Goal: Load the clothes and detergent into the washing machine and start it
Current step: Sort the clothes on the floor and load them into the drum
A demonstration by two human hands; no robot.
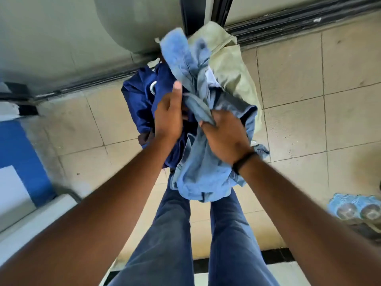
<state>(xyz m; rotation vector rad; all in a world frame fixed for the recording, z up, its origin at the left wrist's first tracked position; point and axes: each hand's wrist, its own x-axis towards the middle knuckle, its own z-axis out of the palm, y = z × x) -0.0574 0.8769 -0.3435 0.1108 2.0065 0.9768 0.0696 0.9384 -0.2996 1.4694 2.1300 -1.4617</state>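
Nearest the camera, two bare forearms are stretched forward over a pair of legs in dark blue trousers (177,234), and between them a bundle of clothes is held up above the tiled floor (299,79). The bundle is made up of a light blue garment (198,178), a dark navy garment (142,100) and a pale green cloth (231,65), all bunched together and blurred at the upper edges. The right hand (224,135), with a dark band at the wrist, is curled round a twisted fold of the light blue garment and grips it firmly. The left hand (168,116) is laid against the navy side of the bundle with the thumb pointing up; whether its fingers are closed on cloth cannot be told, since they are hidden behind the fabric. The washing machine itself is not clearly identifiable; a white and blue appliance edge (18,162) is seen at the left. The gathering is judged best done by tucking the hanging light blue tail up into the bundle so nothing is dropped or trodden on, with both hands kept under the weight. A pack of bottles (358,209) is seen on the floor at the right.
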